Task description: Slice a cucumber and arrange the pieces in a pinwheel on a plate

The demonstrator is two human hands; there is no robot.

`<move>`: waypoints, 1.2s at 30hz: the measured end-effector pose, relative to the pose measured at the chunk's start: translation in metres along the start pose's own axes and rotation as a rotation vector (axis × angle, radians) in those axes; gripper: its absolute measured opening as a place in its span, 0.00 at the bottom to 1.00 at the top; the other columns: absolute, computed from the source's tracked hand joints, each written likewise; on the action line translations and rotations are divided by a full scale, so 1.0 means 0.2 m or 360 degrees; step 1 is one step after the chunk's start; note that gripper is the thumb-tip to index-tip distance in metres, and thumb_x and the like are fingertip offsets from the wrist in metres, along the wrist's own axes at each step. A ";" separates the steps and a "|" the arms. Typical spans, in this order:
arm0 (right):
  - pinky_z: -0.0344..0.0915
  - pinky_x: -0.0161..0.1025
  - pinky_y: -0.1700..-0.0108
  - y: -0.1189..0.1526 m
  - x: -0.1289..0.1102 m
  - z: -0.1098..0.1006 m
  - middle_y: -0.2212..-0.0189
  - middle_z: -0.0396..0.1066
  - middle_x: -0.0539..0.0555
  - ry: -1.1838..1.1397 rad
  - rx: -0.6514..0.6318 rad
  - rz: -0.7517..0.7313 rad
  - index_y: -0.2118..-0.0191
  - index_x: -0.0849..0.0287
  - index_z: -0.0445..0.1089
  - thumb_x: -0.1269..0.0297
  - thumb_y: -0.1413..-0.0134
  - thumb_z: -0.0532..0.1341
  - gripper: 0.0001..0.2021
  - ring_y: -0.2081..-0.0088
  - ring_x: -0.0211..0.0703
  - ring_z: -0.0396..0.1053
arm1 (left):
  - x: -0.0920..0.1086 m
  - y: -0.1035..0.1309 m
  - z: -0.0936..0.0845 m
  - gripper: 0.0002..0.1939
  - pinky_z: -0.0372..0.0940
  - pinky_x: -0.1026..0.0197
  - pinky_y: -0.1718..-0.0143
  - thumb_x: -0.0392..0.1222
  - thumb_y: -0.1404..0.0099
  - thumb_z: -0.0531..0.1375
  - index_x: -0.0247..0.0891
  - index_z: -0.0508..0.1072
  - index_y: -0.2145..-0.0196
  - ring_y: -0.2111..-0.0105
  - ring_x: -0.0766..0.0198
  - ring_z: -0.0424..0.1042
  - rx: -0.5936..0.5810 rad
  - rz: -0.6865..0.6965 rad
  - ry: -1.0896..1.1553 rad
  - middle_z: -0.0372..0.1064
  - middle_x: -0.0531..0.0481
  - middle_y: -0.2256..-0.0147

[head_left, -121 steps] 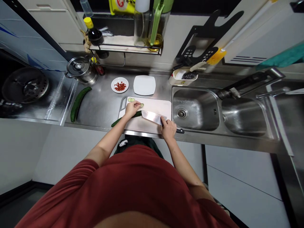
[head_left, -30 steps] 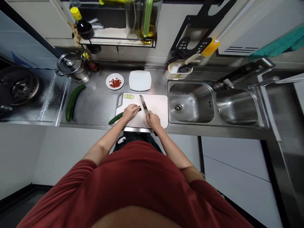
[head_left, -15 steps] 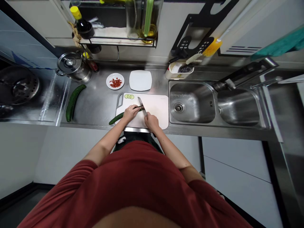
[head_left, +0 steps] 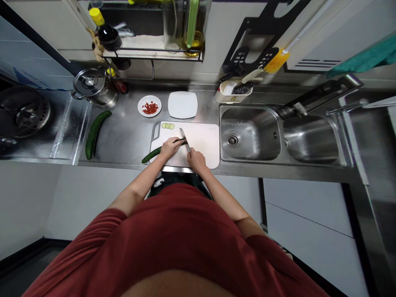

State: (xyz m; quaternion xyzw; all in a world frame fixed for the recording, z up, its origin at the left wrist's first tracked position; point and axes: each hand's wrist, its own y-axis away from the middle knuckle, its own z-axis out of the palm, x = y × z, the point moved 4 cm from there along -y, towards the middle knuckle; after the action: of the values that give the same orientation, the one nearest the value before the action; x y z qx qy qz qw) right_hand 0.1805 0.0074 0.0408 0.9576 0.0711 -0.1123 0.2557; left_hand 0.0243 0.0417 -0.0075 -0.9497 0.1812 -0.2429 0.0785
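On the white cutting board [head_left: 204, 140] lies a dark green cucumber [head_left: 151, 154], its left end reaching past the board's edge. My left hand [head_left: 170, 147] is closed over its middle and hides part of it. With my right hand [head_left: 196, 159] I grip the handle of a knife [head_left: 185, 137], which the fingers cover. The blade points up and to the left, across the cucumber's right end, just beyond my left fingertips. Three pale cucumber slices [head_left: 167, 126] lie in an overlapping row near the board's upper left corner.
Behind the board stand a white plate of chopped red pieces [head_left: 149, 106] and a white square plate [head_left: 182, 104]. Another cucumber [head_left: 95, 134] lies on the left counter, below a lidded steel pot [head_left: 95, 87]. A double sink [head_left: 250, 134] adjoins the board's right side.
The knife blade and my right hand have shifted very slightly. My left hand keeps its place on the cucumber, and the slices lie as before.
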 end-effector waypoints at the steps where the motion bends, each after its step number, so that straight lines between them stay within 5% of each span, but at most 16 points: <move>1: 0.63 0.43 0.57 0.01 0.00 0.00 0.60 0.73 0.63 0.0000 -0.0008 0.0002 0.48 0.62 0.61 0.66 0.34 0.45 0.15 0.57 0.54 0.72 | 0.00 0.00 0.00 0.17 0.65 0.59 0.55 0.46 0.29 0.50 0.45 0.76 0.53 0.56 0.61 0.68 -0.0006 -0.0003 0.0003 0.72 0.46 0.55; 15: 0.63 0.41 0.58 0.12 0.07 0.05 0.59 0.73 0.63 -0.0024 -0.0135 0.0020 0.48 0.62 0.61 0.66 0.35 0.46 0.14 0.56 0.53 0.72 | -0.01 -0.01 0.01 0.15 0.64 0.58 0.54 0.44 0.30 0.51 0.43 0.76 0.53 0.55 0.60 0.68 -0.0044 -0.0001 0.0024 0.72 0.46 0.55; 36: 0.64 0.43 0.54 -0.09 -0.04 -0.05 0.56 0.72 0.64 -0.0050 -0.0023 0.0001 0.47 0.63 0.62 0.69 0.35 0.46 0.16 0.53 0.52 0.71 | -0.03 -0.02 0.03 0.15 0.65 0.59 0.54 0.43 0.30 0.51 0.43 0.76 0.53 0.56 0.61 0.68 -0.0028 0.0051 0.0015 0.71 0.45 0.55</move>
State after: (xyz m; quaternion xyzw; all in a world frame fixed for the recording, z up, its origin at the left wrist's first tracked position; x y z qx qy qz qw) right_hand 0.1709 0.0271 0.0420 0.9539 0.0675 -0.1268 0.2637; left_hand 0.0236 0.0473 -0.0148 -0.9462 0.1988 -0.2445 0.0732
